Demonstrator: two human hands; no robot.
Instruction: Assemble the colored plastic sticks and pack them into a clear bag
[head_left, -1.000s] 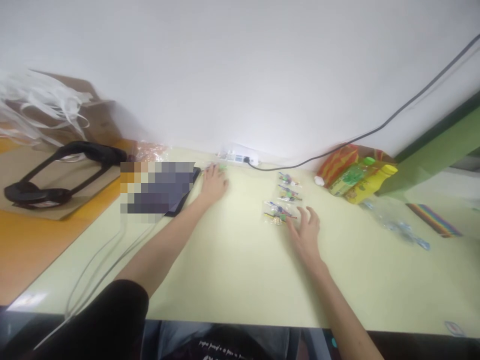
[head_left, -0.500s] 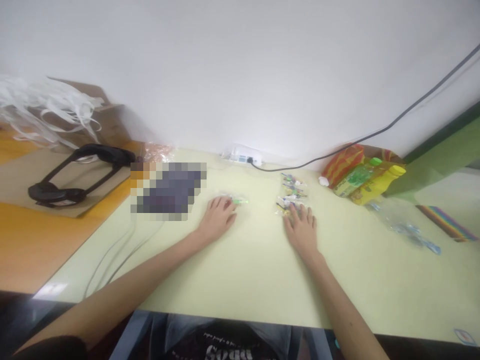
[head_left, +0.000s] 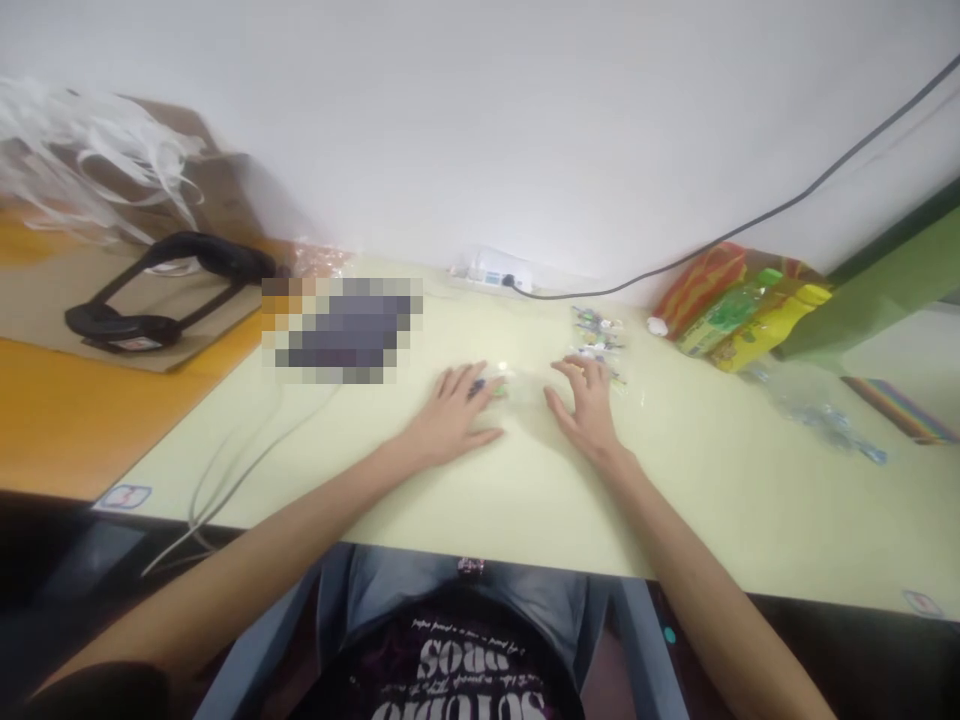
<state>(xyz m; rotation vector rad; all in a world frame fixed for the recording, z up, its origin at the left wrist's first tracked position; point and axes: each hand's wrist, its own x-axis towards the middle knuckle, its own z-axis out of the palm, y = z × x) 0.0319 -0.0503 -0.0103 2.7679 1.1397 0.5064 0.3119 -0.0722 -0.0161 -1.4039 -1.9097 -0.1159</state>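
My left hand (head_left: 454, 418) lies over the table with its fingers stretched and the thumb apart. Beside its fingertips is a clear plastic packet (head_left: 498, 392) with small dark blue and green pieces; whether the fingers touch it I cannot tell. My right hand (head_left: 589, 408) hovers or rests to the right of it, fingers spread and a little bent, holding nothing. Just beyond that hand sits a row of several clear packets (head_left: 597, 325) with small coloured pieces, the nearest partly hidden by the fingers.
A blurred dark flat object (head_left: 345, 330) lies at left, with cables (head_left: 247, 470) by it. A white power strip (head_left: 495, 270) stands at the wall. At right are a green bottle (head_left: 735, 310), a yellow package (head_left: 772, 328) and plastic bags (head_left: 832, 425). A black frame (head_left: 165, 290) lies far left.
My right hand has moved left, off the row of packets and towards my left hand. The packet by my left hand now shows more to its right. The view has tilted down.
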